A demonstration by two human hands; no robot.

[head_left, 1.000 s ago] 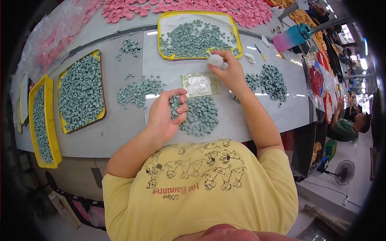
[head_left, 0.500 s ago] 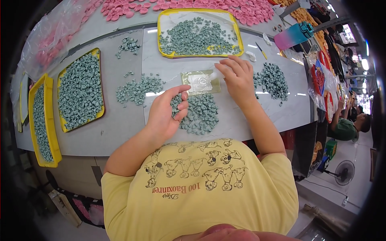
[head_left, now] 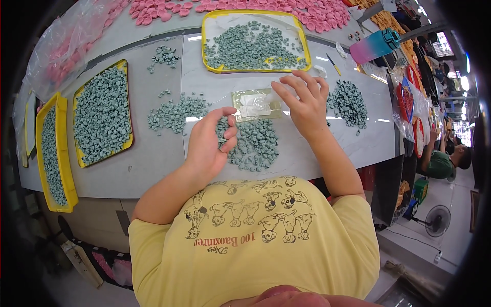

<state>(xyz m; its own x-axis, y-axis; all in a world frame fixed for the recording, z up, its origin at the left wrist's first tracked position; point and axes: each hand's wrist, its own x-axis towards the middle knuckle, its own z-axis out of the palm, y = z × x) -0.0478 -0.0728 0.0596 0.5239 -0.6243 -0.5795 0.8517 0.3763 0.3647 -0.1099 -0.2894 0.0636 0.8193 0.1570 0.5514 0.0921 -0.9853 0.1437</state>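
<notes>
While its fingers curl inward with the thumb near the fingertips, the left hand (head_left: 209, 146) hovers over the near pile of small grey-green pieces (head_left: 253, 143); whether it pinches any piece cannot be told. Just right of it, the right hand (head_left: 304, 105) lies flat with fingers spread, its fingertips beside the right edge of a clear plastic packet (head_left: 255, 104) that sits on the pale table (head_left: 153, 163), just beyond the near pile. Left of the packet lies a looser scatter of the same pieces (head_left: 176, 113), and right of the right hand a darker heap (head_left: 349, 102). Farther off stands a yellow tray (head_left: 254, 43) partly filled with pieces; two more yellow trays (head_left: 102, 115) sit at the left. Pink pieces (head_left: 245, 9) line the far edge.
</notes>
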